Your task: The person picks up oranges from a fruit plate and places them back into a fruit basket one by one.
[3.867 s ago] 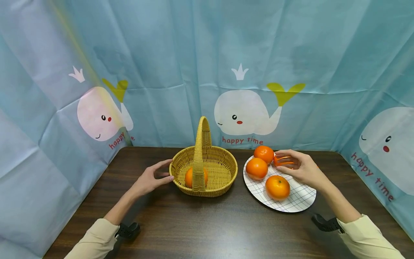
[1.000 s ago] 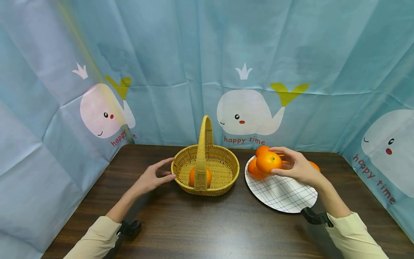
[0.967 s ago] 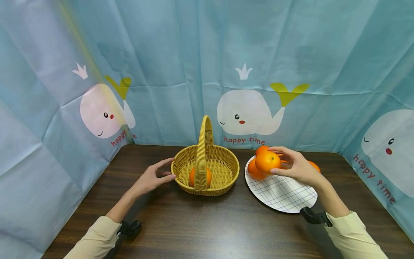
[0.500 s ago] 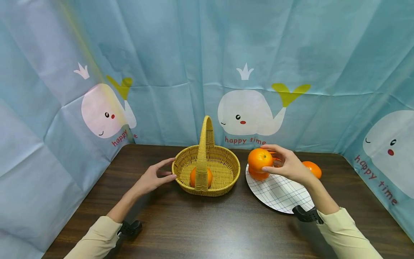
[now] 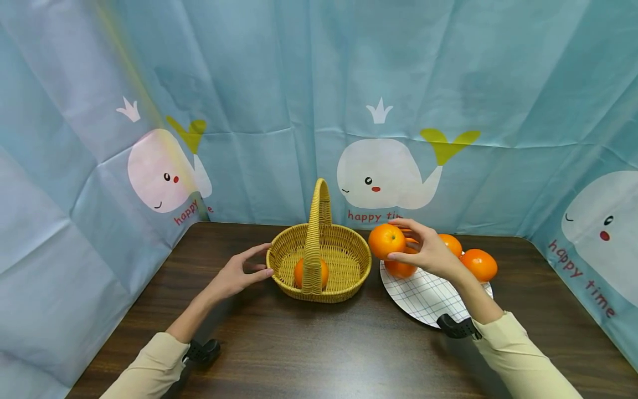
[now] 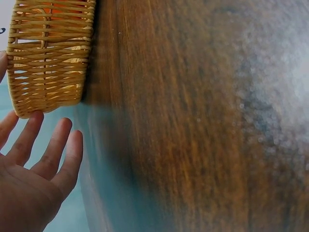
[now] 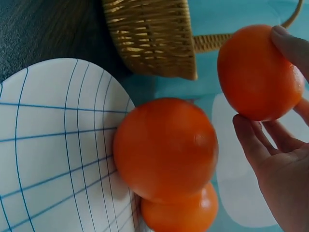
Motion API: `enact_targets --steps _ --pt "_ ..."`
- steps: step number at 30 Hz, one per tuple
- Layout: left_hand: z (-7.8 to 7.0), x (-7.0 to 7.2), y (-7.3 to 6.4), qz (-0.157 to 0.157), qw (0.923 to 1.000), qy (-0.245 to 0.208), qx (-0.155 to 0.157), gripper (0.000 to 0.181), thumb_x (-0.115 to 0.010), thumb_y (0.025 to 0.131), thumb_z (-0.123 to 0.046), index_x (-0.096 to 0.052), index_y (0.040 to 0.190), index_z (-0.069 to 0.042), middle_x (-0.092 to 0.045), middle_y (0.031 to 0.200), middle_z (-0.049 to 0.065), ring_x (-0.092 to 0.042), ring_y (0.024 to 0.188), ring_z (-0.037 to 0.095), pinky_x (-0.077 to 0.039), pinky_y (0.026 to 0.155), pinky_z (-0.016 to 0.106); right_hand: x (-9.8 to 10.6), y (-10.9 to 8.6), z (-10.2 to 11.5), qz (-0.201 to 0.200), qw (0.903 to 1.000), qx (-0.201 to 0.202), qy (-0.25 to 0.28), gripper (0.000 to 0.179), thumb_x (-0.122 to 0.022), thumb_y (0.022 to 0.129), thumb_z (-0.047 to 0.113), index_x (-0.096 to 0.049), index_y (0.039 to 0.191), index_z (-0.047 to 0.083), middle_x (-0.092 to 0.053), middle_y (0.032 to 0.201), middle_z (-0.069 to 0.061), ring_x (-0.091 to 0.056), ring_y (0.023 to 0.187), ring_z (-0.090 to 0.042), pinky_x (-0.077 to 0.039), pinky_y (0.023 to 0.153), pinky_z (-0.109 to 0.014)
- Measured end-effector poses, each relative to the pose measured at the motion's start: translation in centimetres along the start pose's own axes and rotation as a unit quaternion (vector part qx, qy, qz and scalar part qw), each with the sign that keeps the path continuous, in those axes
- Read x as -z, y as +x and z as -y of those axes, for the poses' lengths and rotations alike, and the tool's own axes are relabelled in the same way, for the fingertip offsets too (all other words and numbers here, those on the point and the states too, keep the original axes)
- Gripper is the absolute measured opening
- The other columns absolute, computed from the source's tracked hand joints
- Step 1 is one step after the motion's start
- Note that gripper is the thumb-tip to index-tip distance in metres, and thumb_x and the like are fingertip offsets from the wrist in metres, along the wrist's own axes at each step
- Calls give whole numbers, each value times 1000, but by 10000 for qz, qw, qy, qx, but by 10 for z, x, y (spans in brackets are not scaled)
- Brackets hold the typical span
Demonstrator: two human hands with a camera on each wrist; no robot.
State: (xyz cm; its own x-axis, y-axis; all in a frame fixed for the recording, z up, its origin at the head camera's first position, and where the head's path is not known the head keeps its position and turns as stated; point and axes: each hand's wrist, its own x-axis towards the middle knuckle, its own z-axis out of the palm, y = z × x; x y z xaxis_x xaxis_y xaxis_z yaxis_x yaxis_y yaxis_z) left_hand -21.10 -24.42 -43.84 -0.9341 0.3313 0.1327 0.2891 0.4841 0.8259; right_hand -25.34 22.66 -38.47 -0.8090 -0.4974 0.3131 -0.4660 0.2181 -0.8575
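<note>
My right hand (image 5: 430, 254) pinches an orange (image 5: 386, 241) between thumb and fingertips, held above the left edge of a white plate with a blue grid (image 5: 423, 299). In the right wrist view, that orange (image 7: 256, 72) is apart from the others, close to the basket. At centre stands a yellow wicker basket (image 5: 344, 295) with a tall handle, one orange (image 5: 324, 273) lying inside, partly hidden by the handle. My left hand (image 5: 239, 274) touches the basket's left end, thumb and fingertips at the rim. In the left wrist view its fingers (image 6: 72, 157) are spread and mostly straight.
More oranges are on the plate: one at its left edge (image 5: 400, 270), another at the back (image 5: 450, 244), one at the right (image 5: 479, 265). The right hand partly hides another. A dark wooden table (image 5: 319, 349) bears everything, and a blue whale-print curtain (image 5: 259, 111) hangs behind.
The right hand has taken the front orange from the plate, lifted it and moved it left toward the basket. The left hand keeps its place at the basket; the view has shifted slightly.
</note>
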Motion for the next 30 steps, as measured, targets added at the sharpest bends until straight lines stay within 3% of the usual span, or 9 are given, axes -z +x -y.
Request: enact_targets --steps 13,18,30 --pt "-1 1 0 18 10000 8 35 67 -74 96 -24 -44 154 -7 -42 154 19 -64 115 39 -56 87 48 -21 14 0 61 9995 154 254 67 -84 83 1 -53 143 2 -54 140 -14 -59 119 -34 -49 99 -43" --pt "0 1 1 -3 10000 -50 32 67 -75 96 -23 -45 154 -7 -42 154 19 -64 114 39 -57 86 46 -32 15 2 117 9995 276 117 69 -86 82 3 -54 143 6 -56 138 -11 -62 112 -31 -53 93 -45" --pt "2 1 1 10 10000 -74 15 67 -75 96 -22 -45 154 -7 -42 154 19 -65 113 38 -57 86 45 -62 21 -7 152 9976 639 -213 71 -88 79 3 -56 141 5 -54 139 -9 -60 118 -29 -51 96 -45"
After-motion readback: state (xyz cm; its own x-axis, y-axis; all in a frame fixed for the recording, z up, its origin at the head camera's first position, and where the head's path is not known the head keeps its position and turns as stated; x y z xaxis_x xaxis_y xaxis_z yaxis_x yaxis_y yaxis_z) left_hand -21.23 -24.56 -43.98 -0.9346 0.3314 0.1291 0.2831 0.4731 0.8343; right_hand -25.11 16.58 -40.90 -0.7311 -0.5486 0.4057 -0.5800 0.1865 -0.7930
